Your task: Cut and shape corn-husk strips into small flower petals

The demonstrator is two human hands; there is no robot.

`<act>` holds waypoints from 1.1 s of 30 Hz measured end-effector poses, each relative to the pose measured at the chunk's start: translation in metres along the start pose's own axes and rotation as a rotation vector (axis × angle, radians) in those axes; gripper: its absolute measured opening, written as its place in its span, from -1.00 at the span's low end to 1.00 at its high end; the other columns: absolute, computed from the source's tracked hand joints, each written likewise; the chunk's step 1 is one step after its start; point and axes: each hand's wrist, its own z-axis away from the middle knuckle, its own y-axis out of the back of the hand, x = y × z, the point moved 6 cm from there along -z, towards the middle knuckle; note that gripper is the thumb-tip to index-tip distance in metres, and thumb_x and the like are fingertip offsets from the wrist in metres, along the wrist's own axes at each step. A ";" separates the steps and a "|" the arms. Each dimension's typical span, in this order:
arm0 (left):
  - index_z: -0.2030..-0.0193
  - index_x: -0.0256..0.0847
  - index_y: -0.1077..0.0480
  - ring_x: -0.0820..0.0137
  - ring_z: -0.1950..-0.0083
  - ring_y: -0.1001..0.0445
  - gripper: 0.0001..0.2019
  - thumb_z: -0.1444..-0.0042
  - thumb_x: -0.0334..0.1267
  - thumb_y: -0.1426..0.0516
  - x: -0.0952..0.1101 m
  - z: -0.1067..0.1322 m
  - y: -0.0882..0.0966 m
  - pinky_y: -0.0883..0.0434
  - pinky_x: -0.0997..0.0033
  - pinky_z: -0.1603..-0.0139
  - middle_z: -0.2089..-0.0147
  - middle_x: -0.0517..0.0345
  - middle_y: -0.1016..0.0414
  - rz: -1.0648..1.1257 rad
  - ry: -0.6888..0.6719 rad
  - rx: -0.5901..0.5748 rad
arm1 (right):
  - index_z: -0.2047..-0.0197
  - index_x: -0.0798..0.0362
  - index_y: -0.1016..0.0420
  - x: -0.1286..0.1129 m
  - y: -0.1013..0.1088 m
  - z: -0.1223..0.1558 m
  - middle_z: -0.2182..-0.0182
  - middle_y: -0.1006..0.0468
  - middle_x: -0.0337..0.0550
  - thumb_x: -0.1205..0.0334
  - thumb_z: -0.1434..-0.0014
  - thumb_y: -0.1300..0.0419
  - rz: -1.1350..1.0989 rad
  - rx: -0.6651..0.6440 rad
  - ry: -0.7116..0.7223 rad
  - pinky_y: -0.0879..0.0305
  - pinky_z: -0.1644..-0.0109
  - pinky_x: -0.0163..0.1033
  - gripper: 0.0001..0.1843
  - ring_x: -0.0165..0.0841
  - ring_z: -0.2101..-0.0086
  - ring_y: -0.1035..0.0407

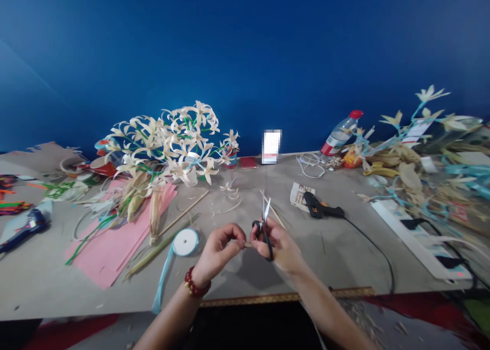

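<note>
My left hand (220, 249) is curled, its fingertips pinching a small pale strip (247, 245) held between both hands. My right hand (276, 247) grips black-handled scissors (265, 222), blades pointing up and slightly parted, and its fingertips also touch the strip. A red bead bracelet (196, 284) circles my left wrist. Both hands hover over the grey table (344, 253) near its front edge.
A spool of light-blue ribbon (185, 241) lies left of my hands beside pink paper (115, 238) and a bunch of cream flowers (172, 143). A black glue gun (320, 208) with its cable, a white power strip (415, 238) and a bottle (340, 133) lie right.
</note>
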 end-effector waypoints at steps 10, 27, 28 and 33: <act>0.26 -0.28 -0.43 0.40 0.27 -0.36 -0.79 -0.16 -0.14 -0.22 -0.017 0.004 -0.006 -0.31 0.44 0.18 0.31 0.12 -0.42 0.194 -0.042 0.135 | 0.35 0.03 -0.37 -0.001 0.001 0.003 0.47 -0.47 -0.27 0.16 0.03 -0.37 0.022 0.136 0.101 -0.23 0.40 -0.32 -0.74 -0.40 0.47 -0.34; 0.38 -0.25 -0.43 0.41 0.23 -0.36 -0.89 -0.18 -0.33 -0.18 0.001 0.003 0.000 -0.30 0.47 0.15 0.30 0.14 -0.40 0.200 -0.111 0.259 | 0.41 0.03 -0.21 0.043 0.001 0.030 0.49 -0.31 -0.34 -0.31 0.09 -0.34 0.055 -0.263 -0.170 -0.10 0.42 -0.34 -0.39 -0.47 0.51 -0.22; 0.38 -0.25 -0.43 0.41 0.23 -0.36 -0.89 -0.18 -0.33 -0.18 0.002 0.003 0.000 -0.30 0.46 0.15 0.30 0.14 -0.40 0.202 -0.112 0.255 | 0.41 0.03 -0.20 0.044 0.001 0.031 0.49 -0.32 -0.34 -0.31 0.09 -0.34 0.049 -0.261 -0.173 -0.10 0.42 -0.33 -0.39 -0.47 0.51 -0.22; 0.36 -0.23 -0.40 0.42 0.26 -0.36 -0.89 -0.20 -0.32 -0.17 0.002 0.002 -0.003 -0.30 0.46 0.14 0.34 0.16 -0.40 0.224 -0.103 0.213 | 0.41 0.03 -0.22 0.047 -0.001 0.032 0.54 -0.33 -0.36 -0.29 0.12 -0.37 0.039 -0.246 -0.206 -0.11 0.44 -0.34 -0.40 -0.48 0.56 -0.22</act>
